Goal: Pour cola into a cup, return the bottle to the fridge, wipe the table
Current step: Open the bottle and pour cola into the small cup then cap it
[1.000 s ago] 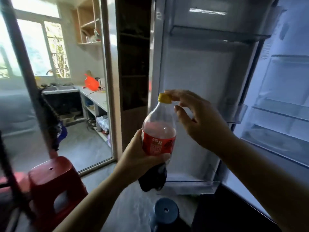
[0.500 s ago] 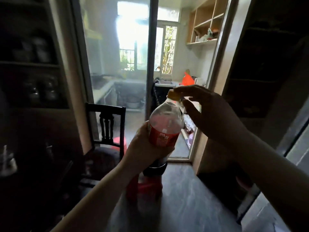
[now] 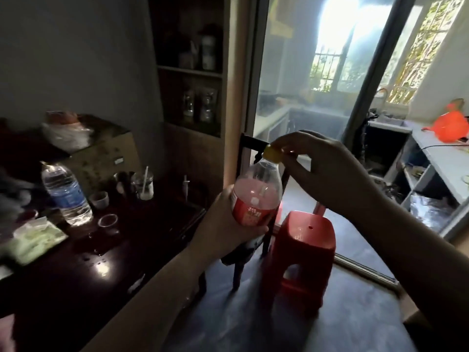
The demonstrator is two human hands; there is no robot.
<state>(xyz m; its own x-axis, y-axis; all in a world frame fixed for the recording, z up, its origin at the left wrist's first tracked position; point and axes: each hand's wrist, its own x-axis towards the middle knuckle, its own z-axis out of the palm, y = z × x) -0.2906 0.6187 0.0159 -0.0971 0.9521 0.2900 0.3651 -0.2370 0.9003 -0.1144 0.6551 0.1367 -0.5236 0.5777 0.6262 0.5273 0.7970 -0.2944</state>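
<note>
1. Cola sits low in the clear plastic bottle with the red label [image 3: 255, 199], which is held upright in mid-air, off the right edge of the dark glossy wooden surface [image 3: 83, 270] and above the floor.
2. The left hand [image 3: 223, 229] is wrapped closed around the bottle's middle, fingers over the lower part of the label.
3. The right hand [image 3: 322, 171] is curled over the top, thumb and fingertips pinched on the yellow screw cap [image 3: 271, 153].
4. White marks show on the red label, too blurred to read.
5. On the surface, well left of the cola bottle, stand a clear plastic water bottle with a blue label [image 3: 66, 194], a small white cup [image 3: 99, 199] and a glass jar with a white stick in it [image 3: 144, 185]; a clear round rim [image 3: 108, 221] lies nearer the surface's middle, with wet drops beside it.
6. Just right of the bottle stands a red plastic stool [image 3: 302, 245], with a dark wooden chair [image 3: 253, 143] behind.
7. Open grey floor runs from the stool toward the camera; beyond it, an open doorway leads to a bright kitchen.
</note>
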